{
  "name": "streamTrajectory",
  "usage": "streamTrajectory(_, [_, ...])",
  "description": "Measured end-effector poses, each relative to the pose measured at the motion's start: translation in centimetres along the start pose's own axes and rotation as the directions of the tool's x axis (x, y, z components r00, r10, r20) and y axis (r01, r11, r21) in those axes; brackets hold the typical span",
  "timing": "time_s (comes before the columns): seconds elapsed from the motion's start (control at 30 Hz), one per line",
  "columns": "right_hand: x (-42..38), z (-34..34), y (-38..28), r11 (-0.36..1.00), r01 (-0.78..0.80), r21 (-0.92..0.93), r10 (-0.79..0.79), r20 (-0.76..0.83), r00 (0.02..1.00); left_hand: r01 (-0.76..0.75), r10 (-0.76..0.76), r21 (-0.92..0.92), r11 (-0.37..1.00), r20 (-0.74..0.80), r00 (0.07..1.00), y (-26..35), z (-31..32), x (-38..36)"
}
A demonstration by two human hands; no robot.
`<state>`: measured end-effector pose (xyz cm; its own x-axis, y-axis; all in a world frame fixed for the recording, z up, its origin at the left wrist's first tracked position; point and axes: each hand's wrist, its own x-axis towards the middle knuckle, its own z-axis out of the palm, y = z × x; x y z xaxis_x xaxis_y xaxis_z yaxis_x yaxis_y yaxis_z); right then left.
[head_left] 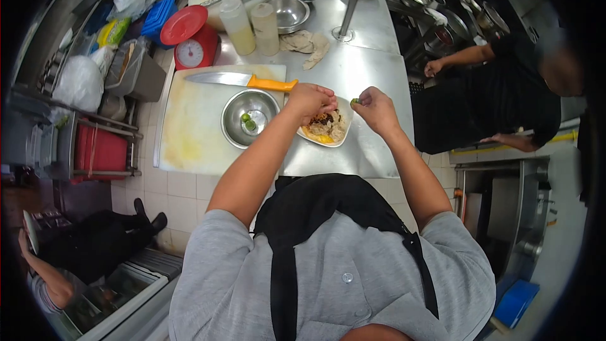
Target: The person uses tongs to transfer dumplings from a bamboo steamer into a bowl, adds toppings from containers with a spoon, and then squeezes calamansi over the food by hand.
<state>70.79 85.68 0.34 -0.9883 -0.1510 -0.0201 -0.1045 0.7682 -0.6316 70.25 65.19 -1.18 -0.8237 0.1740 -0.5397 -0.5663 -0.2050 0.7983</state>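
Note:
My right hand pinches a small green lime piece at the right edge of a white bowl. The bowl holds food with yellow, pale and dark brown parts. Over the bowl's upper left side is my left hand, cupped with its fingers loosely stretched toward the right; nothing shows in it. A steel bowl with green lime pieces stands on the white cutting board, left of my left forearm. Above that bowl lies a knife with an orange handle, its blade pointing left.
Behind the board stand a red scale, two squeeze bottles and a crumpled cloth. Steel bowls and a metal post are farther back. One person in black stands right; another is lower left.

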Motion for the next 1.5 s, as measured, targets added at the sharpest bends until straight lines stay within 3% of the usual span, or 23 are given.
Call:
streamTrajectory(0.03, [0.2,0.0,-0.5,0.999,0.036,0.033,-0.035,-0.046,0.998,0.020,-0.021,-0.280,0.960,0.000,1.000,-1.0,-0.2,0.2])
streamTrajectory(0.07, [0.3,0.0,-1.1,0.998,0.056,0.020,-0.056,-0.022,0.998,0.009,-0.015,-0.308,0.951,-0.017,1.000,-1.9,-0.6,0.5])
streamTrajectory(0.17, [0.4,-0.4,-4.6,0.988,0.113,0.104,-0.111,-0.021,0.994,0.225,-0.174,-0.665,0.712,0.143,0.974,-3.8,-1.1,0.8])
streamTrajectory(0.2, [0.5,-0.5,-5.8,0.988,0.126,0.092,-0.126,0.001,0.992,0.214,-0.167,-0.686,0.695,0.135,0.977,-4.1,-1.0,0.5])
streamTrajectory(0.27, [1.1,-0.2,-7.9,0.881,0.464,-0.086,-0.455,0.107,0.884,0.188,-0.134,-0.748,0.637,0.133,0.982,-3.8,-0.7,-0.7])
streamTrajectory(0.3, [1.9,0.9,-8.7,0.828,0.552,-0.097,-0.548,0.064,0.834,0.210,-0.102,-0.766,0.607,0.186,0.977,-3.6,-0.5,-1.1])
streamTrajectory(0.4, [3.5,5.6,-14.1,0.838,0.545,-0.029,-0.515,0.288,0.807,0.098,-0.005,-0.739,0.667,0.127,0.992,-4.1,-0.4,-1.8])
streamTrajectory(0.43, [4.1,7.7,-15.6,0.789,0.605,-0.112,-0.511,0.427,0.746,0.174,0.078,-0.830,0.529,0.252,0.965,-6.2,-0.9,-0.1])
streamTrajectory(0.47, [4.3,10.0,-16.6,0.723,0.666,-0.184,-0.482,0.556,0.677,0.166,0.084,-0.837,0.521,0.244,0.966,-7.5,-1.1,1.0])
streamTrajectory(0.67, [2.7,16.9,-18.7,0.427,0.865,-0.265,-0.488,0.737,0.467,0.478,0.254,-0.656,0.584,0.707,0.659,-9.8,-1.2,6.1])
streamTrajectory(0.73, [2.6,17.5,-18.4,0.413,0.859,-0.304,-0.438,0.760,0.480,0.480,0.246,-0.639,0.601,0.719,0.650,-9.3,-1.5,5.3])
streamTrajectory(0.83, [2.8,15.0,-17.6,0.567,0.793,-0.223,-0.538,0.629,0.562,0.498,0.299,-0.615,0.612,0.762,0.575,-10.0,-1.8,5.7])
streamTrajectory(0.87, [2.7,12.9,-17.4,0.634,0.761,-0.138,-0.600,0.533,0.597,0.050,0.389,-0.658,0.751,0.502,0.772,-10.2,-1.4,4.7])
streamTrajectory(0.9, [2.8,10.6,-17.5,0.737,0.673,-0.063,-0.572,0.473,0.670,-0.396,0.550,-0.500,0.770,0.208,0.809,-10.3,-1.3,4.0])
streamTrajectory(0.93, [2.9,8.2,-17.2,0.817,0.575,0.025,-0.531,0.420,0.736,-0.417,0.560,-0.473,0.776,0.213,0.801,-9.1,-1.4,2.9])
streamTrajectory(1.0, [3.0,4.3,-14.8,0.906,0.321,0.278,-0.407,0.352,0.843,0.014,0.205,-0.675,0.738,0.243,0.948,-7.3,-1.3,1.2])
streamTrajectory(1.07, [2.1,-0.1,-13.3,0.837,-0.017,0.546,-0.251,0.411,0.876,0.075,0.136,-0.664,0.744,0.261,0.956,-6.8,-1.6,1.2])
streamTrajectory(1.1, [1.9,-1.1,-11.5,0.793,-0.036,0.608,-0.234,0.359,0.904,0.154,0.058,-0.674,0.722,0.281,0.958,-6.7,-1.8,1.1])
streamTrajectory(1.17, [1.2,-2.1,-8.9,0.731,-0.042,0.681,-0.219,0.292,0.931,0.152,0.100,-0.690,0.708,0.311,0.945,-6.7,-2.2,0.6])
streamTrajectory(1.23, [0.1,-2.5,-7.3,0.571,-0.269,0.776,0.019,0.315,0.949,0.166,0.134,-0.710,0.684,0.346,0.929,-6.1,-2.2,0.3])
streamTrajectory(1.37, [-0.6,-0.5,-3.9,0.714,-0.116,0.691,-0.070,0.235,0.969,0.195,0.100,-0.753,0.629,0.327,0.940,-5.5,-1.6,-0.6])
streamTrajectory(1.43, [-0.7,0.5,-3.4,0.811,-0.058,0.582,-0.072,0.198,0.978,0.169,0.049,-0.637,0.752,0.309,0.950,-5.7,-1.2,-0.7])
streamTrajectory(1.5, [-0.6,0.8,-3.6,0.891,0.001,0.454,-0.083,0.161,0.984,0.164,0.056,-0.620,0.767,0.320,0.946,-6.0,-1.1,-0.6])
